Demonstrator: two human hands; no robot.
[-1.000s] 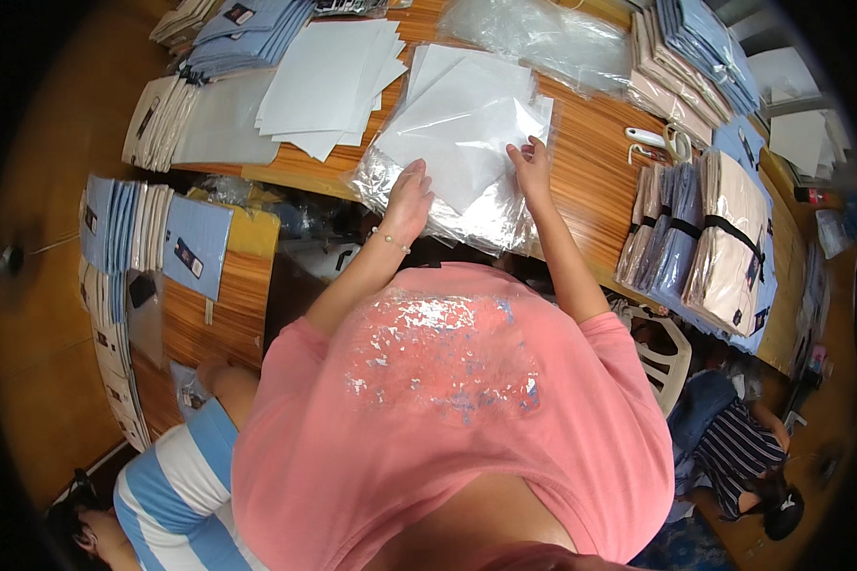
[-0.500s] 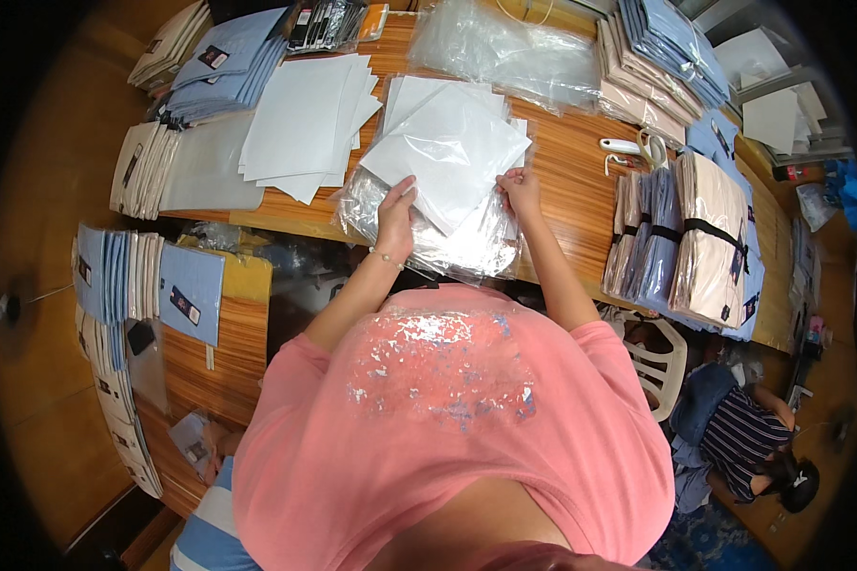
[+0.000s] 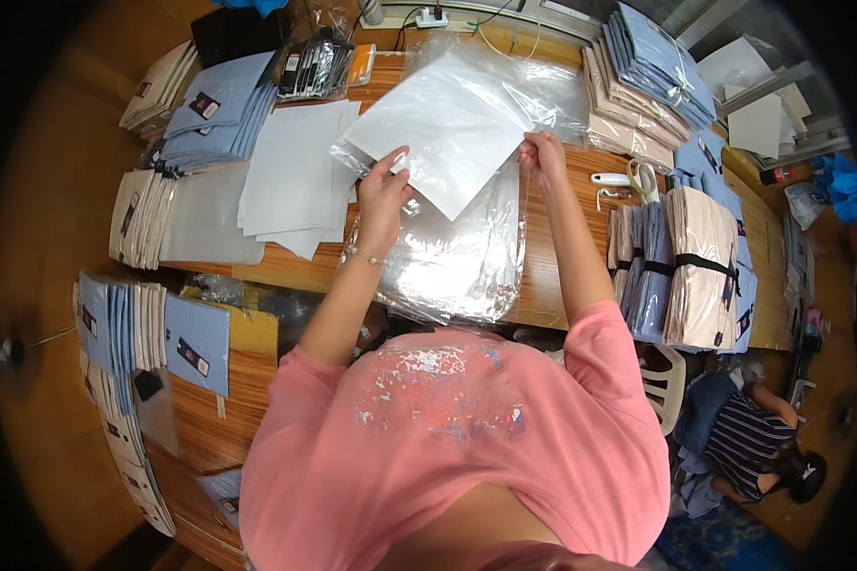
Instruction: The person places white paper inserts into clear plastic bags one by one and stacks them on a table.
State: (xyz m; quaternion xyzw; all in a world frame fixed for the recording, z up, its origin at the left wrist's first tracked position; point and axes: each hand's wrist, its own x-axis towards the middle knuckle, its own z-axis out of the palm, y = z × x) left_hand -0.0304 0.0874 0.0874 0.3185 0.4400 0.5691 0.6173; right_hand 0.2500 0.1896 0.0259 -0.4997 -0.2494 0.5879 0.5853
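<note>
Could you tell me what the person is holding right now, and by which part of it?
A clear plastic bag, lifted off the table: the left hand grips its lower left edge and the right hand its right corner.

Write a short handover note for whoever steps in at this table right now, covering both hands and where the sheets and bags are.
Left hand: fingers pinch the white sheet at its lower left edge.
Right hand: grips the same sheet at its right corner, sheet lifted off the table.
Below it: pile of clear plastic bags on the wooden table.
Stack of white sheets lies to the left.
Done: sheet picked up. Left: it is not in a bag yet.
</note>
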